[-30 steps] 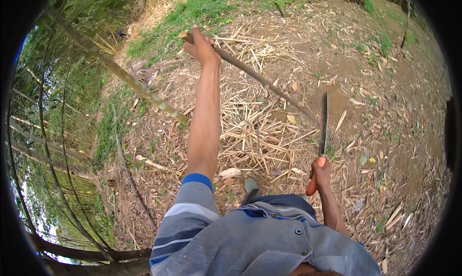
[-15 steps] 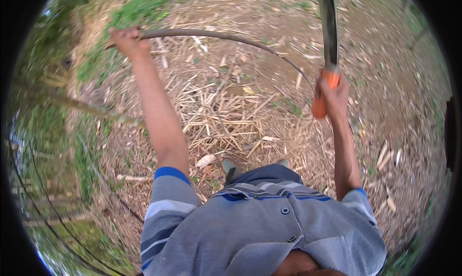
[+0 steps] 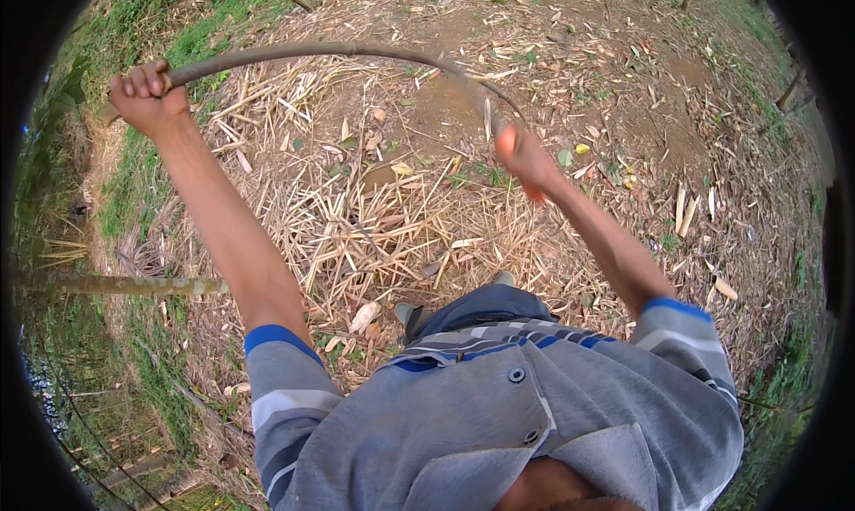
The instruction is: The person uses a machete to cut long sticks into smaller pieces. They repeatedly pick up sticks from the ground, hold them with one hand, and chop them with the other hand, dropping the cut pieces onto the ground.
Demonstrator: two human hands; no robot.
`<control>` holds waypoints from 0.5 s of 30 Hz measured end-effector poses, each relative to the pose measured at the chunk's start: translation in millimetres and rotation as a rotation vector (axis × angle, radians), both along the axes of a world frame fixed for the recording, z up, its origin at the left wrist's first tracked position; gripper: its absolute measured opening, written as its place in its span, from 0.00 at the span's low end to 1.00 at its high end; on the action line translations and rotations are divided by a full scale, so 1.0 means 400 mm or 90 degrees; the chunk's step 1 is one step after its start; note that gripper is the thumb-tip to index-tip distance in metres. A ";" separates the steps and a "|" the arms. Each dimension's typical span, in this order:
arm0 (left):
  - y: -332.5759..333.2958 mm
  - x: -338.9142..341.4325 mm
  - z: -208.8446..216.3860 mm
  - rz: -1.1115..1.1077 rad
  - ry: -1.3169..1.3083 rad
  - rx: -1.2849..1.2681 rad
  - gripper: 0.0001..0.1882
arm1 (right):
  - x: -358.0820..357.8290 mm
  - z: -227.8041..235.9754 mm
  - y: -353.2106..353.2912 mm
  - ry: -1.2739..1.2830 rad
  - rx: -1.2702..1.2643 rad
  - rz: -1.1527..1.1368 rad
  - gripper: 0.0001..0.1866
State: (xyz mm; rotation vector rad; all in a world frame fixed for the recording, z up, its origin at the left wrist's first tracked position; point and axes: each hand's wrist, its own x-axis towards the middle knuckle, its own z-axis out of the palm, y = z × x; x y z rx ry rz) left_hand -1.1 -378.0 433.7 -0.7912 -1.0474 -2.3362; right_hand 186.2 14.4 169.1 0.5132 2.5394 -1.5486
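So we've got the L hand (image 3: 150, 94) up in the upper left, arm stretched way out, fingers clenched round the thick end of a long brown stick (image 3: 303, 50), w/ a short stub poking out past the fist. The stick runs L to R in front of us in a big arc, thinning toward its tip near the R hand; can't tell how much of that curve is the lens tbh. We've got the R hand (image 3: 530, 161) closed tight on an orange handle (image 3: 508, 141), just below the stick's thin end. Blade's a blurry grey smear by the stick, so whether it's touching, idk, we can't tell.

Ground under us is brown soil w/ a messy heap of pale chips (image 3: 383, 231), and more bits scattered abt. There's a yellow leaf (image 3: 582, 149) to the R of the R hand. Over on our L, a mottled trunk (image 3: 134, 285) comes in from the side near the L forearm, w/ green plants (image 3: 214, 21) up top. Lower down it's our grey shirt (image 3: 427, 422) w/ striped, blue-edged sleeves, plus dark trousers (image 3: 485, 311).
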 end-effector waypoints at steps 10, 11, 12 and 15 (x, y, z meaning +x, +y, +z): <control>-0.117 0.089 0.080 -0.048 0.123 0.007 0.19 | 0.145 0.019 -0.058 0.167 -0.308 -0.091 0.06; -0.130 0.077 0.052 -0.075 0.109 -0.041 0.20 | 0.134 0.065 -0.048 0.212 -0.256 -0.131 0.07; -0.103 0.069 0.025 -0.064 0.105 -0.047 0.20 | 0.113 0.123 -0.020 0.306 -0.226 -0.121 0.08; -0.041 0.086 -0.023 -0.044 0.080 -0.061 0.21 | 0.076 0.372 0.055 0.570 -0.142 -0.085 0.07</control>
